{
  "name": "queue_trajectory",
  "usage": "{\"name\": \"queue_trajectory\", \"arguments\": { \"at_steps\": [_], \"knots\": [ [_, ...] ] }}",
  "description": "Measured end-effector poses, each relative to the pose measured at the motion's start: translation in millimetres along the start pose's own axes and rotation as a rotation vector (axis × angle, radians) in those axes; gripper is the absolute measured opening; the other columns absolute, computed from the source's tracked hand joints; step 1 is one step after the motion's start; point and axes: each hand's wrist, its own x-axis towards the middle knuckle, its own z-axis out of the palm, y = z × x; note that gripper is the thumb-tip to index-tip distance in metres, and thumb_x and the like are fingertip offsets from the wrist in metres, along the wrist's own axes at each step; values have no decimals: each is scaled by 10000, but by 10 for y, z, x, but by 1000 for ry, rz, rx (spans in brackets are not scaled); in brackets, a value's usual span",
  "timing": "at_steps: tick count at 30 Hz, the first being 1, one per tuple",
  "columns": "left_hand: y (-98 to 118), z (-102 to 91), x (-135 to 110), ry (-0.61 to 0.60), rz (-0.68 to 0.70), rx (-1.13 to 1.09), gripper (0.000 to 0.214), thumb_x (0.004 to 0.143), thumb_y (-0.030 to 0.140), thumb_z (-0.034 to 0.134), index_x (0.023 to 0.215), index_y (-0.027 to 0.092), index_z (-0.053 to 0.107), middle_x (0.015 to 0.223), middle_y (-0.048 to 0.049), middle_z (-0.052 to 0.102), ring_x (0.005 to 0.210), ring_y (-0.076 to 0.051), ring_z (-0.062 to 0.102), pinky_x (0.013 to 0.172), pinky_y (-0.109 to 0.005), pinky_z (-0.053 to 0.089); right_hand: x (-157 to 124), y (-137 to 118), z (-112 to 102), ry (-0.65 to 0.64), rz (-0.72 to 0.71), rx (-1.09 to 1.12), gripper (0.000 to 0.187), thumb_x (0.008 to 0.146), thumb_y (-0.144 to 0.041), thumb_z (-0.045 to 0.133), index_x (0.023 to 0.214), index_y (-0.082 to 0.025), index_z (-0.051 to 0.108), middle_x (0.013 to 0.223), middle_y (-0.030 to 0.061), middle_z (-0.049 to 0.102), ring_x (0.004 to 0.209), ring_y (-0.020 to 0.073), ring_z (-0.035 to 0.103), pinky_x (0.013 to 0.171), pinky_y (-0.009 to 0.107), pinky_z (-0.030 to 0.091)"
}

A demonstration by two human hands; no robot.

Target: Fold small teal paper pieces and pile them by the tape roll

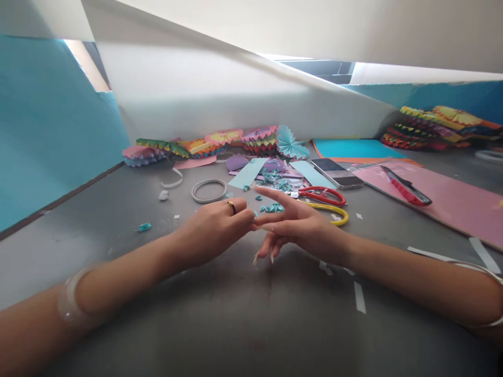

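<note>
Above the grey table, my left hand (222,225) is closed, its fingertips meeting the right hand's fingers. Whatever the left fingers pinch, if anything, is hidden from view. My right hand (310,228) is spread, with the index finger stretched out and other fingers hanging below. Just beyond the hands are red-handled scissors (324,195) and a yellow handle (340,214) partly behind the right hand. Small teal paper pieces (272,208) lie past the fingertips. A roll of white tape (209,190) rests beyond the left hand.
Pleated paper fans (223,139) line the back, with more stacked fans (436,128) at right. A phone (338,174), pale blue paper strips (248,174), a pink sheet (451,193) and a red-and-black cutter (406,187) lie on the table. White scraps (359,297) are scattered about.
</note>
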Motion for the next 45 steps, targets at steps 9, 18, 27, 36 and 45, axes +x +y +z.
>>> {"name": "queue_trajectory", "arguments": {
  "at_steps": [9, 18, 27, 36, 45],
  "knots": [
    [74, -77, 18, -27, -352, -637, 281, 914, 242, 390, 650, 168, 451, 598, 38, 426, 573, -95, 418, 542, -206, 353, 13, 35, 29, 67, -41, -335, 548, 863, -177, 480, 1349, -253, 239, 1011, 46, 604, 675, 114, 654, 623, 277, 542],
    [100, 16, 14, -139, -521, -1001, 310, 927, 396, 365, 738, 170, 464, 638, 51, 387, 565, -83, 357, 522, -200, 323, 7, 49, 4, 16, -227, -558, 579, 873, -166, 480, 1368, -269, 198, 899, 0, 537, 778, 118, 588, 703, 293, 512],
    [84, 15, 15, -175, -524, -1038, 305, 926, 396, 369, 761, 169, 489, 638, 48, 403, 564, -88, 354, 515, -203, 308, 47, 90, -26, -1, -265, -561, 570, 887, -150, 461, 1375, -271, 194, 834, -12, 555, 767, 112, 554, 723, 293, 472],
    [51, -24, 38, -166, -499, -983, 247, 905, 347, 438, 775, 167, 546, 685, 40, 498, 675, -104, 471, 655, -223, 374, 57, 91, -72, -15, -246, -460, 561, 873, -112, 444, 1362, -247, 205, 796, -26, 517, 703, 96, 520, 685, 278, 468],
    [7, 80, 50, -158, -680, -1313, 146, 840, 285, 570, 861, 157, 638, 737, 12, 651, 708, -102, 606, 708, -225, 472, 56, 82, -76, 215, -304, -819, 490, 876, -146, 437, 1331, -231, 277, 855, 1, 507, 768, 119, 522, 725, 304, 463]
  ]
}}
